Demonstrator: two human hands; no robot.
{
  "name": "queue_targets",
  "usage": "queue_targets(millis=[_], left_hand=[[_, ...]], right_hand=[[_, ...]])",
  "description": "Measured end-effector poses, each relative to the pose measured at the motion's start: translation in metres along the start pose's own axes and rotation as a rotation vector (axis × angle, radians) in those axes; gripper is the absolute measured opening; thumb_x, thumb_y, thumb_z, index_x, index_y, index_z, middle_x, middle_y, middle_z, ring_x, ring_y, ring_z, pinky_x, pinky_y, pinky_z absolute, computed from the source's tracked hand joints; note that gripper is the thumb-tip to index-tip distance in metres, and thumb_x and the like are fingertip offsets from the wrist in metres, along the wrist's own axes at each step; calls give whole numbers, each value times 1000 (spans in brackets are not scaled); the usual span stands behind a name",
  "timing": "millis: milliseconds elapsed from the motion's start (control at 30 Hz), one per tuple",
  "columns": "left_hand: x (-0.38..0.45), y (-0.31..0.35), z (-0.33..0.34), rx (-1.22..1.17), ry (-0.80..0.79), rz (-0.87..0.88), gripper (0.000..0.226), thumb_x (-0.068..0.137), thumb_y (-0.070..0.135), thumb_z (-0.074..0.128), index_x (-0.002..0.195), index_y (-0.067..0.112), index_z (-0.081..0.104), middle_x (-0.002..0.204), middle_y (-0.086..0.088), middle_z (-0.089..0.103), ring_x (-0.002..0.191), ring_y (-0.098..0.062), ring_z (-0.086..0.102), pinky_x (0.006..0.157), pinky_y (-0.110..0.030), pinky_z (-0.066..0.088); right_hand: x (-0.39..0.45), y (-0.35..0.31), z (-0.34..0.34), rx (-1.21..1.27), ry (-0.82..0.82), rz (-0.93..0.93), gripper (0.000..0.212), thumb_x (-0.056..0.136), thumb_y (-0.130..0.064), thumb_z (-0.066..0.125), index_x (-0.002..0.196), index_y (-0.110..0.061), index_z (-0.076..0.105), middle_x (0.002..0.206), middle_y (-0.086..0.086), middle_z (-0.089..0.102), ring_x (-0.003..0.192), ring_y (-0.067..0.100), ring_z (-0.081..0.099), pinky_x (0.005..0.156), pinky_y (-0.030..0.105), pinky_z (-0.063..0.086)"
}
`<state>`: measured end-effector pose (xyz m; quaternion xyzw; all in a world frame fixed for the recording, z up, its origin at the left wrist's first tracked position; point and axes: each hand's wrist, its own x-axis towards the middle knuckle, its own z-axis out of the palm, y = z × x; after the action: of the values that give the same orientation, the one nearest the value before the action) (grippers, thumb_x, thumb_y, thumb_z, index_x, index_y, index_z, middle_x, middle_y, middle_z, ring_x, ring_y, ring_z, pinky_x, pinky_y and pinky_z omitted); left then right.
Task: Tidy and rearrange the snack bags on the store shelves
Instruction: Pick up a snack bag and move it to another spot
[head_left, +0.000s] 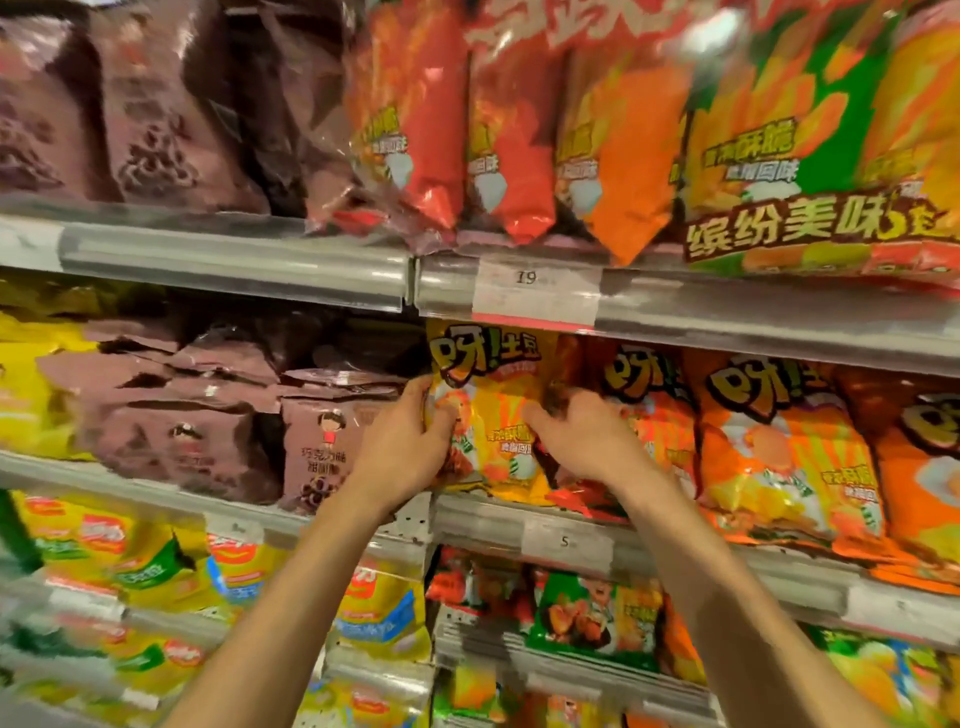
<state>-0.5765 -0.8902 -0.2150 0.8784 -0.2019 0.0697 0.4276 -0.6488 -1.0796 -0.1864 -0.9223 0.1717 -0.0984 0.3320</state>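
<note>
left fingers (441, 415), right fingers (540, 415) curled, gripping yellow bag (493, 384)

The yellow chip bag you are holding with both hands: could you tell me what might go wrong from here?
1. The left hand and right hand grip the yellow chip bag hard; the chips might get crushed.
2. The orange bags overhang the shelf edge; a nudge could tip them off.

Both arms reach forward — left hand (410, 447) and right hand (582, 441) curled, gripping
</note>
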Motion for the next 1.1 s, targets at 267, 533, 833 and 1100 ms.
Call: queue_targets(millis=[267,533,833,1100], left_hand=[[-1,-9,-7,-167,44,87,54,102,48,55,150,25,44,96,28,58,99,-9,64,92,-40,54],[-9,-10,-35,-331,114,108,50,97,49,61,142,29,51,106,25,63,94,4,65,78,-19,52],[-46,-25,-43,-572,20,120,25,97,31,65,121,34,61,108,17,68,92,13,65,74,-5,48],[-91,-35,-20,-734,-22,30,26,98,22,66,123,18,66,103,-2,75,92,-14,73,78,-22,55]], right_hand=[[-17,-22,7,266,-16,67,59,100,-48,59,131,2,56,92,20,65,85,40,67,73,43,54],[-16,-34,19,643,7,43,85,72,-72,77,129,-11,62,111,-3,78,103,13,74,98,42,58],[-62,-28,29,718,47,26,52,91,-47,71,134,-23,53,110,-16,73,97,-7,69,88,19,55],[-136,21,13,780,171,131,13,100,-22,61,105,-33,54,65,-37,67,67,-21,63,56,-1,44]])
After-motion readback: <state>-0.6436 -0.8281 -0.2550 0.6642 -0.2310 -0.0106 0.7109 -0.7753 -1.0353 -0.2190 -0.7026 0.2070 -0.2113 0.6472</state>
